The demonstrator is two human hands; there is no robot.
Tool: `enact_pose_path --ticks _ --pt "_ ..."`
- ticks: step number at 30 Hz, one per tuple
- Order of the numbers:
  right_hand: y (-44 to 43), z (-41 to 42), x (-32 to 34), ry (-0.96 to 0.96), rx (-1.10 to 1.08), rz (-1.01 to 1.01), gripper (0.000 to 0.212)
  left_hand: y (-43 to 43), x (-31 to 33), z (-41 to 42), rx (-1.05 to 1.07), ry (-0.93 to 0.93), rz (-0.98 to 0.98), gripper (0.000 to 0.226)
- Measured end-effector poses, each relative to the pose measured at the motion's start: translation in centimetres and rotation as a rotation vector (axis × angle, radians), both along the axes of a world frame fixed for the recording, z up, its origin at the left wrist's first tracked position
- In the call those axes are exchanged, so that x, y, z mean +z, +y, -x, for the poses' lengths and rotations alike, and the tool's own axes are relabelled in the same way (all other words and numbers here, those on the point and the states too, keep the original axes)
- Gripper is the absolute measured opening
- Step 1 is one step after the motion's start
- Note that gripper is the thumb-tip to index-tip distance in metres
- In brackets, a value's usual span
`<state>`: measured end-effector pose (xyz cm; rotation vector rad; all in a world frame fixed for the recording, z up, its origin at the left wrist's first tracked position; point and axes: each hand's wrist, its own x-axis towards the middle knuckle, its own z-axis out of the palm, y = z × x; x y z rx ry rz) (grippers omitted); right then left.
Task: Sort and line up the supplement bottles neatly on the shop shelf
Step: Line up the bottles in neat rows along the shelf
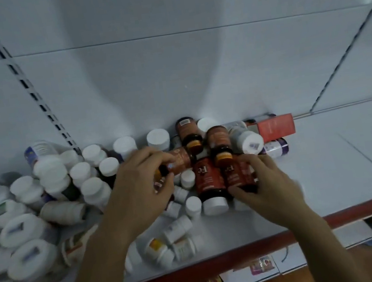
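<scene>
Left hand (139, 191): fingers curled over one end of an orange-labelled bottle (179, 161), thumb below; it grips the bottle.
Right hand (266, 184): fingers and thumb wrapped round the lower body of a red-labelled bottle (238, 174), which is held but not visibly lifted.
Key relation: the red-labelled bottle lies on its side with its long axis front to back. It is just beside a second red-labelled bottle (210, 180), whose white cap points at the front edge. The right hand is the nearer one to this pair.
Left hand's bottle: lies crosswise, long axis roughly left to right, directly behind the pair.
Likely need: each bottle must probably be turned upright before it can join a row — a judgement only.
Room to line up: the shelf (329, 167) runs on as white board to the right of the right hand.
Orange-labelled count: three — the held one and two gold-capped ones (186, 128) (218, 137) lying near the back panel.
Red-labelled count: two for certain; a red patch under the left hand may be a third.
Small white bottles (193, 206): about half a dozen, toppled between the wrists and towards the front.
White-capped heap (50, 175): left of the left hand, well over a dozen, too blurred for an exact count.
Far right: one white bottle on its side (250, 143), one purple-labelled bottle (276, 147), one red carton (274, 126).
</scene>
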<state>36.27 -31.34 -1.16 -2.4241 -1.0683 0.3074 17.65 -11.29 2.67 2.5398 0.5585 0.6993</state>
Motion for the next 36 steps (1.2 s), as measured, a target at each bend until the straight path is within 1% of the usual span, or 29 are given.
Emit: enact_pose_path --ticks 2,4,6,8,11,13,15,17,19,21,22,25,28,30,32,34,36 --pt "0.3 -0.3 -0.3 0.003 -0.003 0.000 0.073 -1.7 -0.2 -1.5 -0.028 0.000 0.027 0.021" --pt "0.7 -1.1 -0.2 0.040 0.022 0.020 0.075 -3.5 -0.3 -3.1 -0.027 0.062 0.064 0.019" --pt "1.0 -1.7 0.1 0.087 0.052 0.035 0.071 -5.0 -0.9 -4.8 0.015 0.185 0.073 0.018" --pt "1.1 -2.0 0.4 0.130 0.046 -0.016 0.063 -5.8 -1.6 -6.3 0.092 0.265 0.071 0.025" --pt "0.7 -2.3 0.2 0.183 0.016 -0.161 0.054 -6.2 -2.3 -7.8 0.207 0.251 0.115 0.036" --pt "0.6 -2.4 -0.3 0.204 -0.010 -0.255 0.052 -6.3 -2.8 -8.6 0.251 0.286 0.043 0.049" --pt "0.6 -2.6 -0.5 0.244 -0.038 -0.340 0.053 -6.5 -3.1 -9.3 0.299 0.364 -0.047 0.064" --pt "0.6 -3.1 -0.7 0.304 -0.063 -0.436 0.053 -6.8 -3.1 -10.0 0.322 0.459 -0.047 0.085" --pt "0.6 -3.8 -0.7 0.342 -0.094 -0.516 0.049 -7.3 -3.0 -10.4 0.301 0.557 -0.045 0.106" --pt "0.6 -4.5 -0.7 0.374 -0.109 -0.566 0.046 -8.1 -3.2 -10.5 0.275 0.595 -0.075 0.119" --pt "0.6 -4.8 -0.7 0.397 -0.114 -0.596 0.045 -8.5 -3.4 -10.4 0.269 0.596 -0.092 0.121" --pt "0.4 -5.1 -0.6 0.455 -0.140 -0.683 0.041 -9.0 -3.8 -9.9 0.260 0.573 -0.152 0.113" --pt "0.3 -5.1 -0.5 0.475 -0.140 -0.725 0.040 -8.9 -4.1 -9.0 0.239 0.453 -0.134 0.099" --pt "0.3 -5.0 -0.5 0.465 -0.137 -0.733 0.041 -8.6 -4.3 -8.2 0.214 0.313 -0.055 0.086" --pt "0.3 -5.0 -0.6 0.456 -0.128 -0.748 0.044 -8.0 -4.4 -7.4 0.204 0.133 0.047 0.065" --pt "0.3 -4.9 -0.6 0.439 -0.106 -0.756 0.048 -7.4 -3.9 -6.6 0.222 -0.061 0.147 0.043" --pt "0.4 -4.9 -0.6 0.422 -0.083 -0.767 0.052 -6.9 -2.9 -5.9 0.261 -0.254 0.240 0.031"
